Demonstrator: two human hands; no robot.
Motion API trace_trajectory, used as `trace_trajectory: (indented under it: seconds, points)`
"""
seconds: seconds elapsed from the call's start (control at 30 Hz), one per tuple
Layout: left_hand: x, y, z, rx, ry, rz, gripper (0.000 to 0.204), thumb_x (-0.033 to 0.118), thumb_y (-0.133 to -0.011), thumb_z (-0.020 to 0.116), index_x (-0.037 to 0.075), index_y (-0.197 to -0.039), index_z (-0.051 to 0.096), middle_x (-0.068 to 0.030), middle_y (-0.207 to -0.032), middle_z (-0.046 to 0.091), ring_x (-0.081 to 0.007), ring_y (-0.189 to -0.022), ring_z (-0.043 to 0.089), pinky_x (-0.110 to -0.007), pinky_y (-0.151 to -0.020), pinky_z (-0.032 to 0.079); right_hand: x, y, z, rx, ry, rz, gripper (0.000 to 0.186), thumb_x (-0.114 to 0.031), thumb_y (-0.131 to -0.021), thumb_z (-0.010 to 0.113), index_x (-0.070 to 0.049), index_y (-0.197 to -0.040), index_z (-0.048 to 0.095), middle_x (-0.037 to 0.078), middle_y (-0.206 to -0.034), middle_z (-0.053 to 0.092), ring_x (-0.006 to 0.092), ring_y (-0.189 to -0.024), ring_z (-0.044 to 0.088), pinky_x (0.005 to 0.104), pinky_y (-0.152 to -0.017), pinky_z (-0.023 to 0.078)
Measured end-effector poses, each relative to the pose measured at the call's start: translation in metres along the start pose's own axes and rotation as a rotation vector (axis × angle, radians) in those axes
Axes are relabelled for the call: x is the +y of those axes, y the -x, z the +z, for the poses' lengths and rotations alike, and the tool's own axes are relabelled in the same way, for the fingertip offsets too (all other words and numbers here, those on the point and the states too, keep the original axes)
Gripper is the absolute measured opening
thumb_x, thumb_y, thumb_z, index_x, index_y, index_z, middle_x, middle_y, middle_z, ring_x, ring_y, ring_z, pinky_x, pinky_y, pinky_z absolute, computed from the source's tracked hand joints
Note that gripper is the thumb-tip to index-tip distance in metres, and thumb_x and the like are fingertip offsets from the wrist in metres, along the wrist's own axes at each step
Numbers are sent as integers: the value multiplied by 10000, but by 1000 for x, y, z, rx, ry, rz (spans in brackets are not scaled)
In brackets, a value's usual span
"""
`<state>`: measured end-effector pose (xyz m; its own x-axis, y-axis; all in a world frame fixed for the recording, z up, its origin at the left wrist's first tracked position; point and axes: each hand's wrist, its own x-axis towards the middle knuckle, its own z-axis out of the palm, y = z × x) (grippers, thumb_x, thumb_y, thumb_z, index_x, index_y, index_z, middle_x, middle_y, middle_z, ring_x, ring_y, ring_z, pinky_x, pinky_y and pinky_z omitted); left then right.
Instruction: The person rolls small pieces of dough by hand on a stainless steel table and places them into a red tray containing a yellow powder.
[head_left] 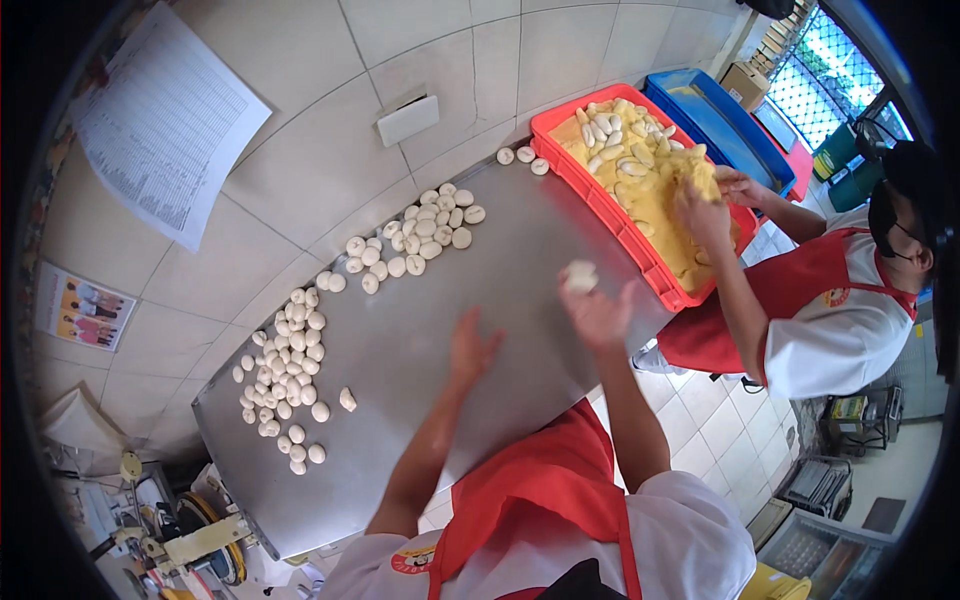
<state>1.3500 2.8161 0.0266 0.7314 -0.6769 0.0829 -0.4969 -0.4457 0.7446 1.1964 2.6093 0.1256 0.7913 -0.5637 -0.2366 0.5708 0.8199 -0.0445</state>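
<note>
My left hand (474, 350) is over the steel table, fingers spread apart, with nothing in it. My right hand (602, 318) is raised nearer the red tray and holds a pale dough piece (580, 276) at its fingertips, the thumb standing away from it. Many round dough balls (295, 340) lie clustered along the table's wall side, at the left. A second group of dough balls (425, 228) lies farther back. One irregular dough piece (347, 399) sits apart from the left cluster.
The steel table (400, 340) runs along a tiled wall. A red tray (612, 218) of yellow crumbs and pale dough pieces stands at its far right end, a blue tray (715, 110) behind it. A co-worker (790, 290) has both hands in the crumbs. A scale-like device (205, 540) stands lower left.
</note>
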Motion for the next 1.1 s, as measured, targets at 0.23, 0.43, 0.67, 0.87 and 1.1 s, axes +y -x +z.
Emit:
trace_trajectory:
  seconds: [0.23, 0.43, 0.67, 0.87, 1.1]
  points:
    - [-78, -149, -60, 179, -449, -257, 637, 262, -816, 760, -8, -1330, 496, -261, -1188, 561, -408, -1148, 538, -465, -1033, 422, -60, -98, 17, 94, 569, -72, 663, -579, -966, 524, -60, -1377, 481, 179, -1318, 590, 286, -1151, 604, 433, -952, 493]
    - [-94, -133, -72, 114, -341, -279, 198, 110, -840, 693, 22, -1000, 619, -195, -1057, 608, -372, -1002, 590, -452, -903, 479, 52, -235, -6, 166, 1217, 102, 433, -308, -965, 598, -91, -1339, 572, 105, -1259, 647, 250, -1100, 621, 427, -934, 496]
    - [-60, 41, -68, 297, -45, -196, 94, 7, -794, 731, 26, -825, 645, -116, -799, 669, -246, -680, 643, -348, -655, 520, 98, -302, -79, -226, 2305, -731, 359, -244, -926, 621, -77, -1244, 641, 167, -1167, 680, 356, -1082, 635, 429, -902, 504]
    - [-76, 248, -72, 413, 221, -532, 118, -54, -787, 705, 29, -837, 637, -84, -716, 655, -200, -646, 639, -331, -617, 516, 118, -195, -82, 7, 2357, -157, 244, -180, -964, 518, -119, -1122, 694, 156, -1101, 692, 377, -1006, 643, 466, -886, 501]
    - [-23, 298, -29, 186, -122, -142, 561, 128, -846, 703, -1, -1341, 472, -268, -1317, 518, -440, -1235, 498, -497, -1001, 444, 71, 61, -169, -500, 2260, -390, 228, -105, -941, 504, -84, -1107, 658, 144, -1130, 662, 366, -1092, 589, 498, -963, 441]
